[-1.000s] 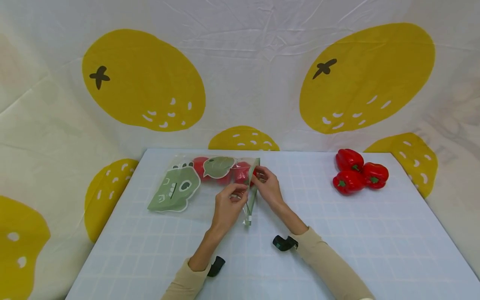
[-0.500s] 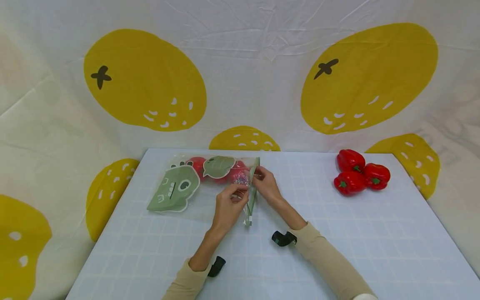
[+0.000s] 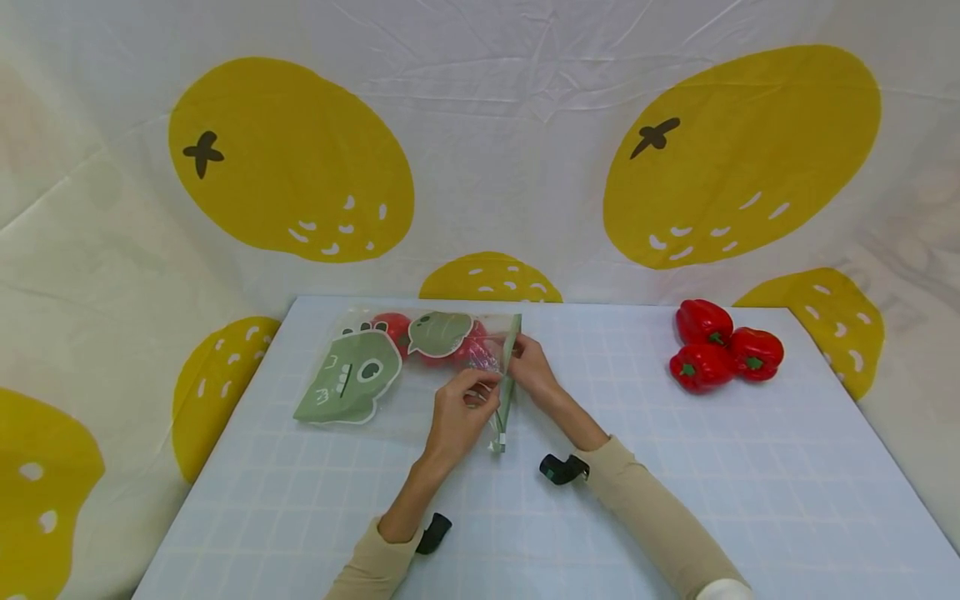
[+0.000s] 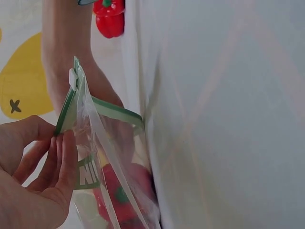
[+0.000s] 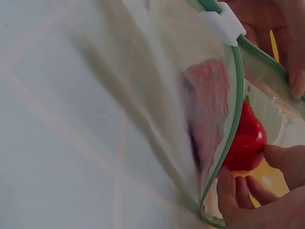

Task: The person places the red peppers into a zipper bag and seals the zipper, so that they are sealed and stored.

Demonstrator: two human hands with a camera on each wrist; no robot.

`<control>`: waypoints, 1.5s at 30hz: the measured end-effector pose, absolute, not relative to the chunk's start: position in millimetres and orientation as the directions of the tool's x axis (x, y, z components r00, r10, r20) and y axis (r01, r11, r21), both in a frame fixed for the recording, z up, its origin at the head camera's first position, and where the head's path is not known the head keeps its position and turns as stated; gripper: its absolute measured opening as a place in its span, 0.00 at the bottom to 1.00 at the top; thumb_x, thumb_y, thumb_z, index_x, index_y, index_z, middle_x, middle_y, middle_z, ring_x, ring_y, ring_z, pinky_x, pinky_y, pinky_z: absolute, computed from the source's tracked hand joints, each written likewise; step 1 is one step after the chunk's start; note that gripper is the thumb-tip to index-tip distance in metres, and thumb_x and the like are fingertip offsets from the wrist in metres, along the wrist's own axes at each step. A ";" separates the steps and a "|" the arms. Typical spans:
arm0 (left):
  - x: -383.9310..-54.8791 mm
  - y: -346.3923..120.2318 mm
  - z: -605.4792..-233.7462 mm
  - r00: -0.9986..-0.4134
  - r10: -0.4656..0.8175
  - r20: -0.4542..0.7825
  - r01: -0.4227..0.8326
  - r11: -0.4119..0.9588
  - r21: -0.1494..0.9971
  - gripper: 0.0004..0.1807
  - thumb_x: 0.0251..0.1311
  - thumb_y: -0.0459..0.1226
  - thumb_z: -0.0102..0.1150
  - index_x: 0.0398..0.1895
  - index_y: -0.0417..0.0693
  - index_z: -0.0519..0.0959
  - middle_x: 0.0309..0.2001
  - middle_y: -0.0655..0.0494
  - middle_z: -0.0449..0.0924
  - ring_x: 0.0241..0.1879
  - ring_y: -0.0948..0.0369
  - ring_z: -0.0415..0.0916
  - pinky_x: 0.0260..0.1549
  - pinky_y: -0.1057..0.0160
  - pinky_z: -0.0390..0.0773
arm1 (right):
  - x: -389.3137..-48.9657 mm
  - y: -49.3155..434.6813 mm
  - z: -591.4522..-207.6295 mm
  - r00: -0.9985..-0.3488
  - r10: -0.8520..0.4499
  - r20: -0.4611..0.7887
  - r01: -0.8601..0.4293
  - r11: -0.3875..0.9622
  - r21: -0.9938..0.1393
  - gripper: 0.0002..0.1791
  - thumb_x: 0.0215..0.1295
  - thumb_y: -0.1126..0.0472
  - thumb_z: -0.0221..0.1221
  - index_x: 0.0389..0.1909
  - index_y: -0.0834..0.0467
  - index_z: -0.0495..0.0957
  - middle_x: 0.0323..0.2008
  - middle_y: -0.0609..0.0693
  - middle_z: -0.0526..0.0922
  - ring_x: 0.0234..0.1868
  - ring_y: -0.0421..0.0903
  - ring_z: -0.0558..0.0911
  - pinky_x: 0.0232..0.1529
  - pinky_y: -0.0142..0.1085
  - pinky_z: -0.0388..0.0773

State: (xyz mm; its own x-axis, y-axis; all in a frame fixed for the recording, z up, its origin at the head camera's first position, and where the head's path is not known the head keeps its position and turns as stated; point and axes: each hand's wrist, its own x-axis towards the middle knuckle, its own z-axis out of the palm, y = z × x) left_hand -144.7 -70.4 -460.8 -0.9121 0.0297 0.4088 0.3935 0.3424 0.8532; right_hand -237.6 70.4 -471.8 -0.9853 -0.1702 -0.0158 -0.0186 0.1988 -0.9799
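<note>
A clear slider zip bag (image 3: 347,385) with green dinosaur prints lies on its side, its green-edged mouth facing right. My left hand (image 3: 457,412) pinches the near lip of that mouth between thumb and fingers. Fingers of my right hand (image 3: 534,367) reach into the mouth, partly seen through the plastic. In the right wrist view, thumb and fingertips hold the end of a red bell pepper (image 5: 245,143) just inside. A white slider (image 5: 224,24) sits on the zip track. Farther in, behind the print, more red shows (image 3: 392,327); its shape is partly hidden.
Three red bell peppers (image 3: 701,367) sit bunched at the back right of the table (image 3: 637,517). A fabric backdrop (image 3: 510,167) with yellow fruit prints rises behind the table's back edge. Small black devices (image 3: 433,533) are worn at both wrists.
The right hand has slid slightly left, deeper into the bag mouth, and the red pepper inside has shifted left with it. The left hand keeps its pinch on the lip, nearly still.
</note>
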 end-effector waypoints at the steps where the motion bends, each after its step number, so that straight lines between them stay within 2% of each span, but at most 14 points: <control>1: -144.6 -70.6 -461.0 -0.914 0.032 0.405 0.390 0.343 0.854 0.08 0.60 0.25 0.65 0.42 0.37 0.86 0.37 0.52 0.85 0.34 0.58 0.83 0.34 0.65 0.86 | -238.5 69.5 -472.5 -0.985 -0.170 -0.017 -0.015 0.184 -0.983 0.20 0.72 0.59 0.62 0.58 0.68 0.79 0.53 0.64 0.83 0.53 0.52 0.79 0.48 0.32 0.75; 6: -144.7 -70.6 -461.9 -0.913 0.037 0.406 0.393 0.345 0.852 0.08 0.60 0.25 0.65 0.43 0.37 0.86 0.37 0.50 0.85 0.34 0.57 0.82 0.35 0.65 0.86 | -241.9 64.8 -476.5 -0.980 -0.200 0.014 -0.039 0.122 -0.992 0.19 0.72 0.63 0.61 0.57 0.72 0.78 0.53 0.66 0.83 0.54 0.54 0.80 0.51 0.32 0.76; 13: -144.8 -70.1 -462.3 -0.900 0.034 0.434 0.417 0.354 0.837 0.10 0.58 0.23 0.65 0.42 0.37 0.86 0.37 0.49 0.84 0.33 0.55 0.82 0.33 0.61 0.86 | -245.9 59.7 -478.7 -0.964 -0.256 0.075 -0.109 0.122 -0.986 0.21 0.73 0.59 0.60 0.60 0.69 0.78 0.57 0.65 0.82 0.57 0.57 0.81 0.53 0.37 0.80; 21: -143.2 -67.2 -460.0 -0.911 0.020 0.413 0.391 0.363 0.846 0.10 0.58 0.23 0.65 0.43 0.35 0.85 0.37 0.48 0.84 0.34 0.55 0.83 0.33 0.62 0.86 | -246.7 61.4 -476.6 -0.964 -0.261 0.049 -0.091 0.152 -0.984 0.21 0.74 0.58 0.60 0.60 0.68 0.78 0.57 0.64 0.82 0.57 0.56 0.81 0.57 0.42 0.80; 32: -143.4 -65.4 -461.0 -0.917 -0.018 0.399 0.369 0.349 0.862 0.10 0.57 0.23 0.65 0.42 0.35 0.86 0.37 0.47 0.85 0.33 0.55 0.84 0.34 0.63 0.86 | -238.5 82.5 -468.7 -0.966 -0.257 0.004 -0.072 0.254 -0.964 0.20 0.74 0.57 0.60 0.59 0.66 0.79 0.56 0.63 0.83 0.56 0.56 0.80 0.53 0.37 0.76; 38: -142.5 -64.8 -460.8 -0.917 -0.038 0.396 0.361 0.339 0.869 0.10 0.56 0.23 0.65 0.42 0.36 0.86 0.36 0.48 0.85 0.33 0.55 0.84 0.34 0.63 0.86 | -236.5 96.8 -464.7 -0.958 -0.285 0.017 -0.075 0.194 -0.978 0.19 0.75 0.63 0.57 0.60 0.71 0.76 0.55 0.67 0.81 0.55 0.55 0.81 0.51 0.33 0.81; 40: -142.2 -64.8 -460.7 -0.918 -0.043 0.395 0.360 0.336 0.871 0.10 0.56 0.23 0.65 0.42 0.36 0.86 0.36 0.48 0.85 0.33 0.55 0.84 0.34 0.62 0.87 | -235.2 101.2 -463.2 -0.957 -0.288 0.023 -0.077 0.177 -0.981 0.19 0.75 0.66 0.56 0.61 0.73 0.75 0.55 0.68 0.81 0.56 0.58 0.82 0.52 0.36 0.82; 45: -141.3 -65.0 -460.9 -0.926 -0.050 0.374 0.337 0.339 0.879 0.10 0.57 0.24 0.66 0.42 0.35 0.86 0.35 0.48 0.85 0.33 0.55 0.84 0.35 0.61 0.87 | -232.2 111.5 -460.1 -0.957 -0.287 0.031 -0.088 0.189 -0.978 0.20 0.76 0.62 0.58 0.62 0.71 0.75 0.55 0.67 0.81 0.57 0.63 0.82 0.55 0.43 0.83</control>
State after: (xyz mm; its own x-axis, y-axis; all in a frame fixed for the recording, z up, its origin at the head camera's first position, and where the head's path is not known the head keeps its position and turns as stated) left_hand -141.3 -65.0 -460.9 -0.9260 -0.0503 0.3742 0.3366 0.3387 0.8786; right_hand -232.2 111.5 -460.1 -0.9574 -0.2871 0.0305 -0.0877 0.1887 -0.9781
